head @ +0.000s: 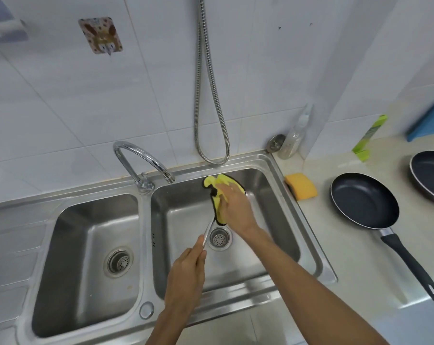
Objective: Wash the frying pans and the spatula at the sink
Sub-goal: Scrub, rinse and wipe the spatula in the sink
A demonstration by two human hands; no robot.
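**Q:** Why is the spatula (209, 229) held aslant over the right basin (268, 195)?

**A:** The left hand (186, 275) is closed round the near end of its metal handle. This keeps the far end above the basin, so drips would fall inside.

**Q:** And the right hand (235, 207)?

**A:** Its fingers grip a yellow cloth (219, 181) folded over the blade, which is hidden. This is probably a wiping grip.

**Q:** Where are the pans?

**A:** The nearer frying pan (364, 201) and the farther frying pan (432, 175) lie on the counter (347, 257) to the right, well apart from the basin. Whether they are washed cannot be told. A sponge (301, 186) sits beside the rim, within reach.
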